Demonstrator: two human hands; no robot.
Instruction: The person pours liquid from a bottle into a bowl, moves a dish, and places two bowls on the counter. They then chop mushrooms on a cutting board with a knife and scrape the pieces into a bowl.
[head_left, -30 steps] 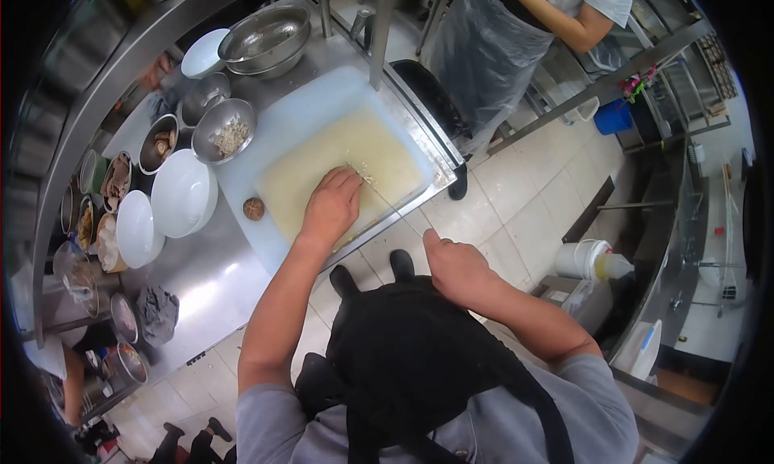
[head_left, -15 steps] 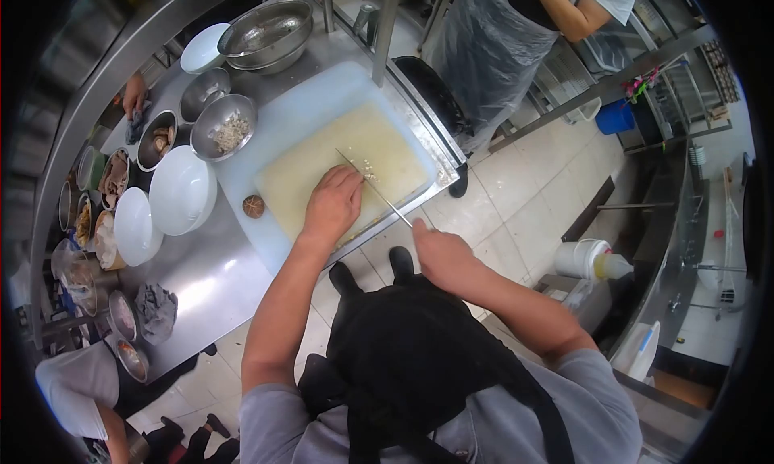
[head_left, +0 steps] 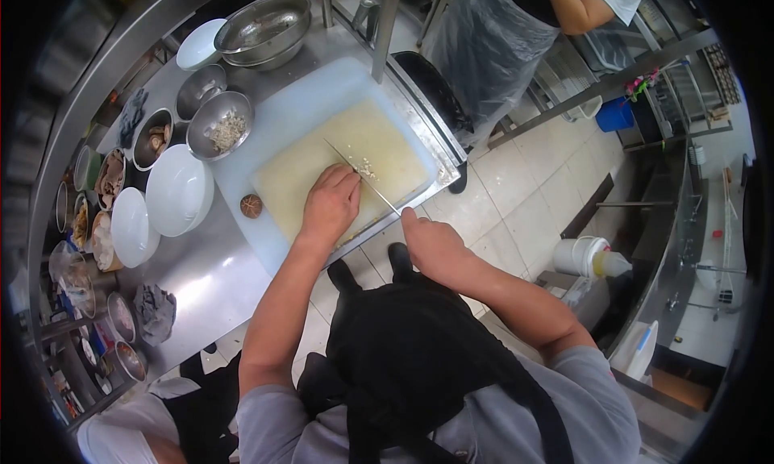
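Note:
My right hand (head_left: 433, 245) is closed around the handle of a kitchen knife (head_left: 379, 193). Its blade lies across a yellowish cutting board (head_left: 294, 174), tip pointing to the far left. Curled fingers of my left hand (head_left: 332, 202) press down on that board right beside the blade; whatever is under them is hidden. Small pale chopped bits (head_left: 365, 167) lie just past the blade. To the left, a round brown mushroom (head_left: 251, 206) with a scored cap sits on the larger bluish board (head_left: 234, 170) underneath. A steel bowl (head_left: 193, 141) nearby contains more pale chopped bits (head_left: 229, 132).
White bowls (head_left: 179, 191) and a steel bowl with brown pieces (head_left: 153, 140) stand left of the boards. Large steel basins (head_left: 263, 30) are at the back. A crumpled dark cloth (head_left: 156, 312) lies near the counter's edge. One person in a plastic apron (head_left: 492, 49) stands opposite, another at lower left.
The knife and my right hand have shifted slightly to the left. A co-worker's hand has left the cloth at upper left, and the person at lower left has moved closer.

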